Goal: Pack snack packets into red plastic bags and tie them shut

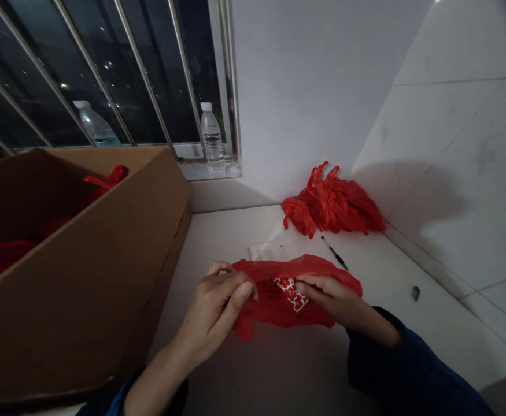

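A thin red plastic bag [317, 267] lies spread on the white table in front of me. My left hand [220, 303] is closed at the bag's left side, with its thumb and curled fingers pinching the plastic. Over the right part of the bag is my right hand [328, 294], its fingers closed on a small flat red-and-white patterned piece [295, 296] that looks like a card or packet. The piece is tilted at the bag's middle, and its right end is hidden by my fingers. Some darker contents show dimly beside it.
A large cardboard box [118, 277] with red bags inside stands at left. Bunched red plastic bags [331, 199] lie against the wall. On the table are a printed paper [272, 250], a pen [335, 253] and a small dark object [415, 293]. A water bottle [211, 138] stands on the sill.
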The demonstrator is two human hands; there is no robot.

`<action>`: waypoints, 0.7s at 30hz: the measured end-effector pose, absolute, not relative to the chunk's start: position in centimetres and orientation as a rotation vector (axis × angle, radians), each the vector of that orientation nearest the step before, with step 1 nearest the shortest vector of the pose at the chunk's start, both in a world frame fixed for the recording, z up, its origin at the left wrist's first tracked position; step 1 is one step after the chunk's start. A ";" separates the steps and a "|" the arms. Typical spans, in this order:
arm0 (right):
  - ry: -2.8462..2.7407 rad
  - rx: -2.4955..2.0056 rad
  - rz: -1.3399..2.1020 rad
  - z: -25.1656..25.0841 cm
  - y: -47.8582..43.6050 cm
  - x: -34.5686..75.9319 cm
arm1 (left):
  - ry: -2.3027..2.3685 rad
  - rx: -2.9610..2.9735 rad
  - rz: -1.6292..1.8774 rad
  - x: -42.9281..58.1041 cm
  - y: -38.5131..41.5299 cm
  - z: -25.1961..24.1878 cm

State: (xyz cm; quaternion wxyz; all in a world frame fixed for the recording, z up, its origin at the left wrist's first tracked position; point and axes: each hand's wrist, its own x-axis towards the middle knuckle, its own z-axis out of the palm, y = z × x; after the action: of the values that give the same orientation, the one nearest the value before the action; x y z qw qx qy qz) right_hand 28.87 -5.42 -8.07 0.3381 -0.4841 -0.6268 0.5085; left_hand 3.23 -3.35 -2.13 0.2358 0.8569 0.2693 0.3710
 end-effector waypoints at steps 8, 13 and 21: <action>-1.604 -1.090 1.458 -7.0 -6.0 28.0 | 0.899 2.526 0.728 3.3 -3.1 -2.7; -1.461 -0.867 1.584 -7.1 -6.4 26.5 | 0.910 2.581 0.513 3.8 -2.9 -3.2; -1.450 -1.055 1.402 -8.1 -6.6 24.9 | 0.859 2.549 0.536 4.2 -3.3 -3.5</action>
State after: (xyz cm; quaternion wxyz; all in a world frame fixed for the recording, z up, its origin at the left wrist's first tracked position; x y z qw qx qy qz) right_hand 24.88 -6.55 -8.13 0.4191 -0.4208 -0.5783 0.5593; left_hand 4.23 -3.25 -3.46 0.1980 0.9110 0.3070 0.1915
